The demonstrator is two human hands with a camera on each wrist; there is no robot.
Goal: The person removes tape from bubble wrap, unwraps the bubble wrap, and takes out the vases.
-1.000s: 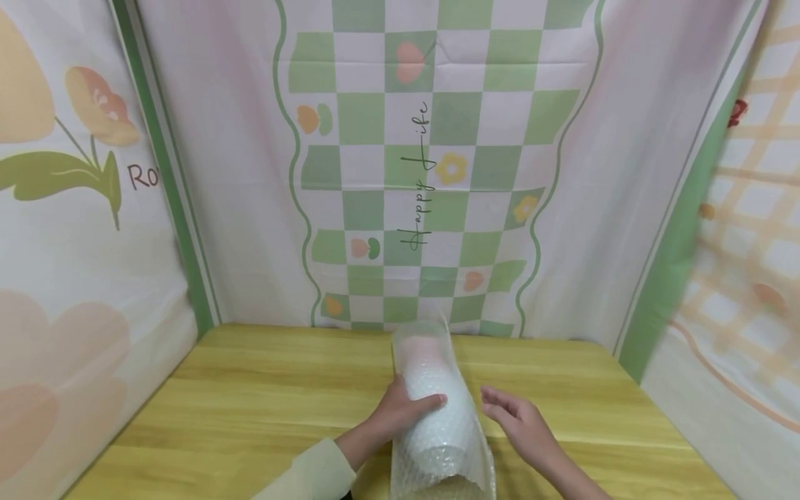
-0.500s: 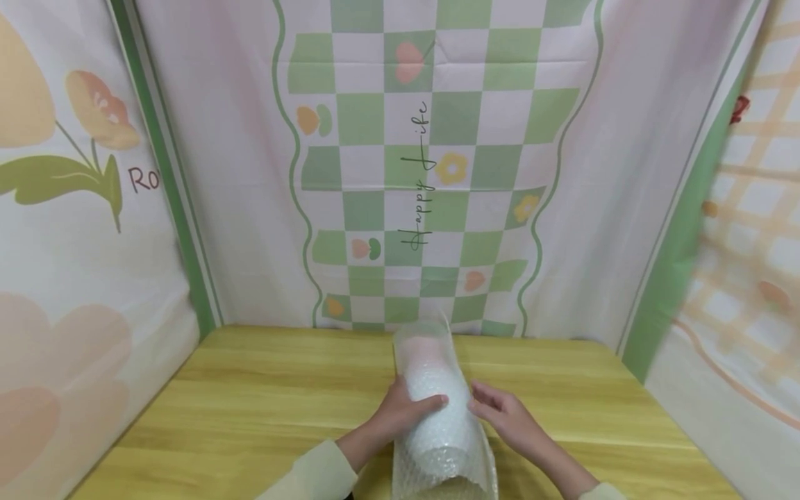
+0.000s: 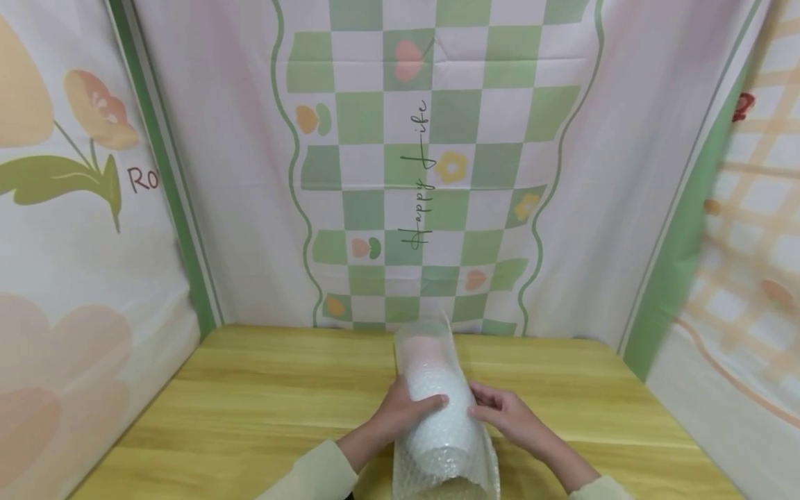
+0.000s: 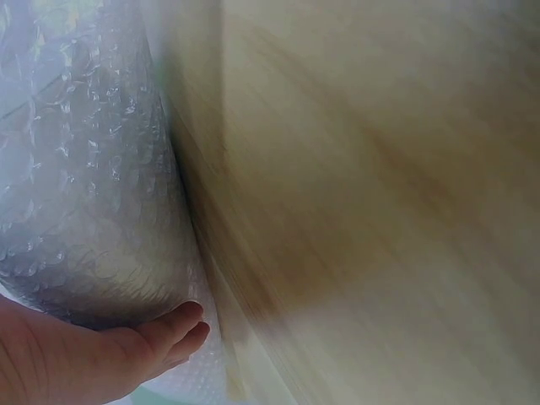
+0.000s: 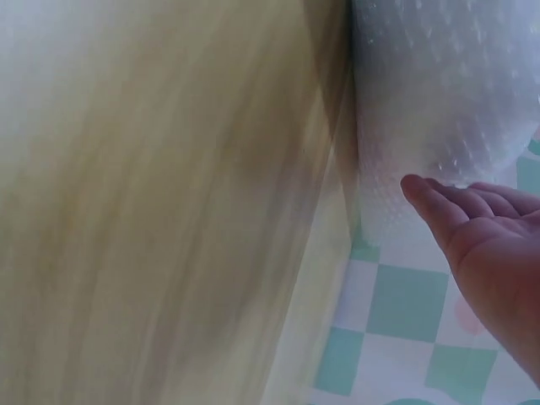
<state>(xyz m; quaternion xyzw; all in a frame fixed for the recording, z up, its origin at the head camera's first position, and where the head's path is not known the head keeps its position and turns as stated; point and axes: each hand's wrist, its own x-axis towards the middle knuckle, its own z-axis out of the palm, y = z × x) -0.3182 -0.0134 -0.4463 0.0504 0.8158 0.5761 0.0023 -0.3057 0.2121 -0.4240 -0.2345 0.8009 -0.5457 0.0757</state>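
While the left grip (image 3: 400,408) clasps a white, bottle-shaped bundle in clear bubble wrap (image 3: 439,434), the right grip (image 3: 509,420), loose, touches its other side; between them on the yellow wood-grain table (image 3: 281,389), it looks covered, its gaping end behind both seemingly left to close.

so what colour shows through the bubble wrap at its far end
Pale pink, showing faintly through the bubble wrap; best seen in the head view.

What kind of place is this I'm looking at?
Probably a small indoor work booth, screened off with cloth: printed fabric hangs behind and at both sides of a wood-grain table, where a bubble-wrapped bundle rests.
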